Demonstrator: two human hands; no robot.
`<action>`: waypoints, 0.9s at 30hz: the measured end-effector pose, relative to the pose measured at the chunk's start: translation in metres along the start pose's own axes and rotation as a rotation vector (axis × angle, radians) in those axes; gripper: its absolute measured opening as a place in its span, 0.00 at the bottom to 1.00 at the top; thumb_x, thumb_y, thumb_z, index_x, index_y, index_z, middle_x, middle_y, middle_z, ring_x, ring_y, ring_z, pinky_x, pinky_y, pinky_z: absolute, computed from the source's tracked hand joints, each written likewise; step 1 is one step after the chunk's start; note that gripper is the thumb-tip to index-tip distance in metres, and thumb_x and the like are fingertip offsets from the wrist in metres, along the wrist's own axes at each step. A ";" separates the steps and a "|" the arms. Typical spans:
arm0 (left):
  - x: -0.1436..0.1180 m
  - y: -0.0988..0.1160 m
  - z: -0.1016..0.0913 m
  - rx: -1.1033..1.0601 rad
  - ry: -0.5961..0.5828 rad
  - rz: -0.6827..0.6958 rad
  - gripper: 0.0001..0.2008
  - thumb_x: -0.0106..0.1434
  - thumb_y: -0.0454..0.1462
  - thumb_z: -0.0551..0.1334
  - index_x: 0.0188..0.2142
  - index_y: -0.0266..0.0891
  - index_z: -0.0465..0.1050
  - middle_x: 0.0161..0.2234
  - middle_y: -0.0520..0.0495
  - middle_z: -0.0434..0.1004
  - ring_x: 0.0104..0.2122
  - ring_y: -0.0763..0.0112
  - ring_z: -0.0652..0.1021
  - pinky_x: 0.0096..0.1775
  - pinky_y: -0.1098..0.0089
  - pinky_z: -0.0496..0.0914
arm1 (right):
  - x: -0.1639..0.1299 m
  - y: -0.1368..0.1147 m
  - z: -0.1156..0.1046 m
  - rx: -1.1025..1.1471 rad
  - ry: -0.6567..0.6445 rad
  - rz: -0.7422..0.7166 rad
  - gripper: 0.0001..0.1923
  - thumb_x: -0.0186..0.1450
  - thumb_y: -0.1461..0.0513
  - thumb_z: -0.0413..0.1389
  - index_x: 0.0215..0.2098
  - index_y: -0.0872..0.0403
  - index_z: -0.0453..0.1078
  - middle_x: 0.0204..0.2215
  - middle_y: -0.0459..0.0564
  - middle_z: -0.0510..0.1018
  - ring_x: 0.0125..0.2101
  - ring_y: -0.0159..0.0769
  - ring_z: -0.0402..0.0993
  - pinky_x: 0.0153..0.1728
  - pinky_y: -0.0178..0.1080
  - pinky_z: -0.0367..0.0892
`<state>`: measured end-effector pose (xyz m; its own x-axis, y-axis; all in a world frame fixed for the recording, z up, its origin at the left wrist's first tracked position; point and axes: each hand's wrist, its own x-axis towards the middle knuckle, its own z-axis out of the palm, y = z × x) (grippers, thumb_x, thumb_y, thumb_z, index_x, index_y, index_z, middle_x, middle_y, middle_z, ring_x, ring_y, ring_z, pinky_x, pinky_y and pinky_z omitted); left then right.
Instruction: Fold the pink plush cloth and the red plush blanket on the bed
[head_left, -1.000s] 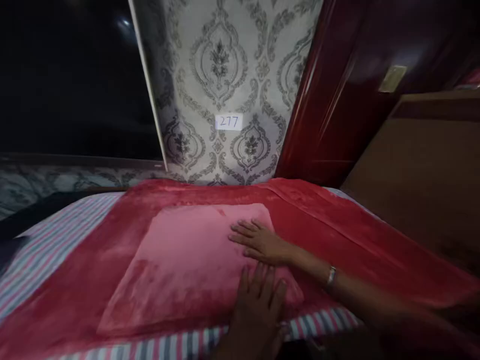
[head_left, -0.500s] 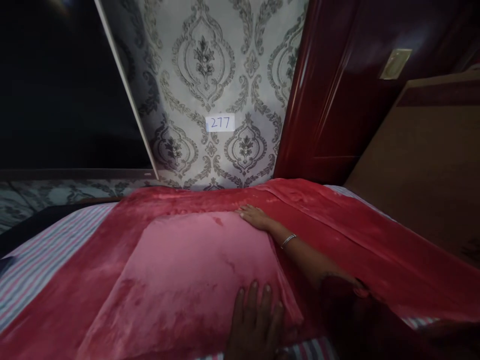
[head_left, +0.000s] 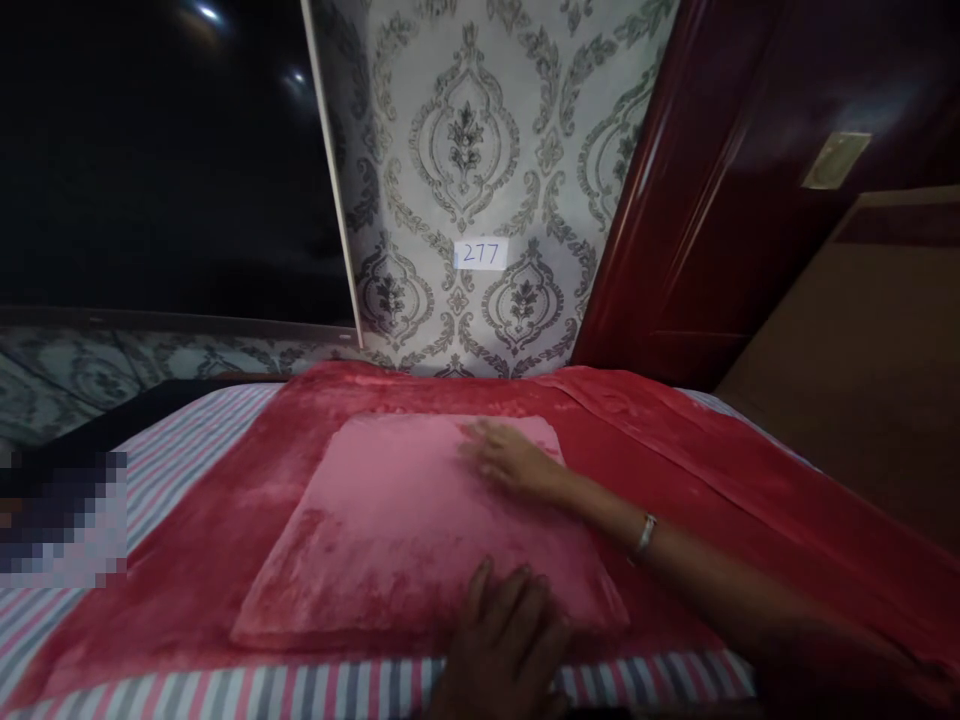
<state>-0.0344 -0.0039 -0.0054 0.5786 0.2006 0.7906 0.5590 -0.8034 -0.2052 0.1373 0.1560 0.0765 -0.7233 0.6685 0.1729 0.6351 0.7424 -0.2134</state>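
Striped bed (head_left: 202, 450): both flat, open hands, left (head_left: 510, 640) and right (head_left: 510, 462), press a soft, light pillow (head_left: 390, 530); grip its edges.

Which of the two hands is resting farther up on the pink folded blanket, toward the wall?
The right hand, the one with a bracelet on its wrist. It lies flat near the far edge of the pink folded blanket, while the left hand sits at the near edge.
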 end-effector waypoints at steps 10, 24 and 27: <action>-0.066 -0.008 0.020 0.187 0.101 -0.224 0.22 0.67 0.51 0.58 0.53 0.45 0.77 0.69 0.40 0.59 0.68 0.45 0.60 0.66 0.42 0.49 | 0.039 0.003 0.025 0.002 -0.159 -0.060 0.33 0.73 0.43 0.42 0.73 0.41 0.46 0.73 0.48 0.42 0.72 0.49 0.34 0.68 0.61 0.34; -0.067 -0.004 0.022 0.209 0.045 -0.239 0.24 0.60 0.49 0.66 0.55 0.46 0.76 0.67 0.39 0.64 0.68 0.43 0.59 0.66 0.42 0.50 | 0.067 0.048 0.021 0.035 -0.173 0.364 0.33 0.75 0.48 0.37 0.74 0.51 0.46 0.72 0.53 0.49 0.71 0.46 0.43 0.68 0.56 0.43; -0.062 -0.009 0.007 0.164 0.065 -0.208 0.26 0.64 0.52 0.60 0.55 0.42 0.75 0.66 0.35 0.64 0.67 0.43 0.61 0.66 0.41 0.50 | 0.069 0.027 0.009 -0.044 -0.160 0.356 0.34 0.74 0.47 0.40 0.74 0.48 0.44 0.73 0.54 0.42 0.72 0.51 0.36 0.67 0.62 0.40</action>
<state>-0.0710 -0.0056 -0.0560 0.4049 0.3108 0.8599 0.7535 -0.6461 -0.1213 0.1023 0.2213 0.0743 -0.4863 0.8719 -0.0577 0.8625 0.4684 -0.1914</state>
